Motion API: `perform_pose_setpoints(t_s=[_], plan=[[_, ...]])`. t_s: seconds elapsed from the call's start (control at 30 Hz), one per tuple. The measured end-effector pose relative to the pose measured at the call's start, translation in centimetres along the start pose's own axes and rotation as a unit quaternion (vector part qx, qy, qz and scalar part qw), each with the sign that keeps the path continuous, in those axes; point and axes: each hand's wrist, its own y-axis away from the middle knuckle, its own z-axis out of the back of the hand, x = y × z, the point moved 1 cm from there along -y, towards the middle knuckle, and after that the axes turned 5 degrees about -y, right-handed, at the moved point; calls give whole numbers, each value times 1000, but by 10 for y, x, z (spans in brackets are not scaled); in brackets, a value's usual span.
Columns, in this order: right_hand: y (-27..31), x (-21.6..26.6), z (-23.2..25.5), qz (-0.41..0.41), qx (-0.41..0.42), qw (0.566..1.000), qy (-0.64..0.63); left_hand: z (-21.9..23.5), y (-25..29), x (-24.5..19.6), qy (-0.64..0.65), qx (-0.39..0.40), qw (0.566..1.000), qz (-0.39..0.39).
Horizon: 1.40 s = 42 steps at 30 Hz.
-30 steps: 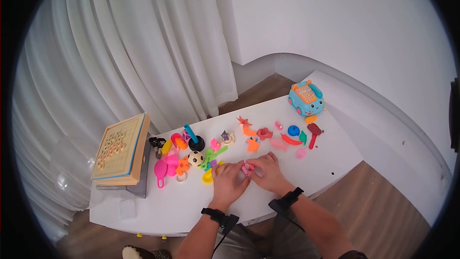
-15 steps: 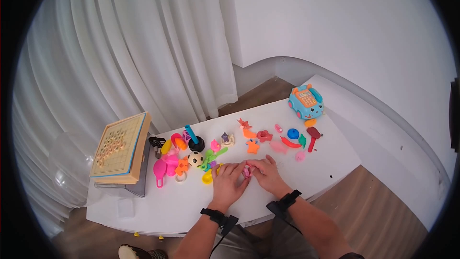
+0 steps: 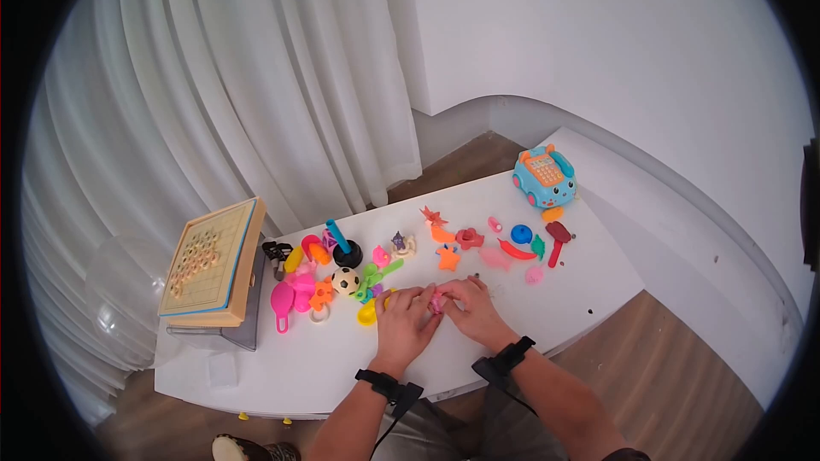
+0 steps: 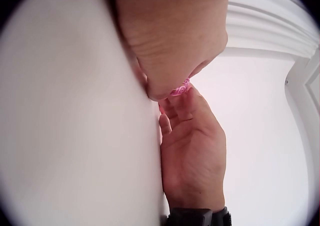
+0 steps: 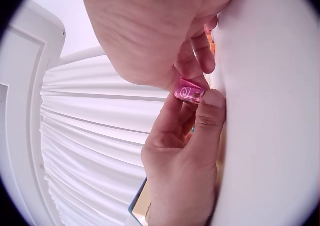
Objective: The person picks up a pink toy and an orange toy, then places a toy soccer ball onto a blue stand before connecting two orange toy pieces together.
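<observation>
Both hands meet over the white table near its front edge, around a small pink item [image 3: 437, 303] with white swirls. In the right wrist view the left hand [image 5: 185, 161] pinches this pink item [image 5: 189, 93] between thumb and fingers. The right hand [image 3: 475, 314] has its fingertips on the item's other side; in the left wrist view they meet its patterned surface [image 4: 181, 88], partly covered by the left hand [image 4: 175, 36]. Left of the left hand [image 3: 405, 331] lies a yellow spoon-like toy [image 3: 366, 314].
Colourful toys, a football-patterned ball [image 3: 346, 281] and a black-based blue stick [image 3: 337, 235] lie beyond the hands. A toy phone [image 3: 545, 177] stands at the back right, a board with round pieces [image 3: 209, 265] at the left, beside a clear box [image 3: 222, 370].
The fingers have shifted slightly around the pink item, which shows less between them than before. The right hand's fingers have drawn in a little. The toys on the table have stayed in place.
</observation>
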Motion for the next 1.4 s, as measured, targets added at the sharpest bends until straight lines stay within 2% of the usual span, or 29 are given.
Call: perform_pose_setpoints(t_s=[0.2,0.33,0.4,0.5,0.63,0.73,0.83,0.9,0.93,1.0,1.13,1.2,1.23,1.3,1.33,1.4], plan=[[-1,17,4,-12,27,999,12,-6,3,7,11,-10,1000,5],[-1,16,-10,-8,4,1000,8,-3,1,3,10,-16,1000,19],[-1,23,-17,23,-39,999,24,-5,3,6,14,-36,999,36],[0,16,-22,39,-53,995,78,-7,2,5,23,-47,998,39],[0,23,-15,66,-68,992,79,-6,0,3,37,-43,997,48],[-4,29,-11,101,-80,984,124,-8,0,5,50,-84,994,49],[-8,33,-3,137,-94,974,155,-11,7,11,90,-105,987,83],[-3,33,-1,156,-86,973,144,-9,11,9,150,-83,977,125],[-1,34,2,158,-89,972,146,-8,10,3,151,-85,977,121],[4,38,4,160,-78,977,115,-10,12,-11,325,-33,916,234],[8,32,3,145,-84,981,95,-26,10,-21,365,-61,895,250],[7,33,4,155,-79,979,103,-21,3,-19,481,42,812,328],[5,33,4,154,-79,979,103,-20,0,-15,482,43,811,329],[5,33,3,158,-72,981,81,-22,-2,-8,539,80,766,342],[5,34,2,155,-72,982,81,-22,-2,-6,538,83,765,344],[6,36,1,123,-74,989,48,-22,-1,-4,563,56,746,352]])
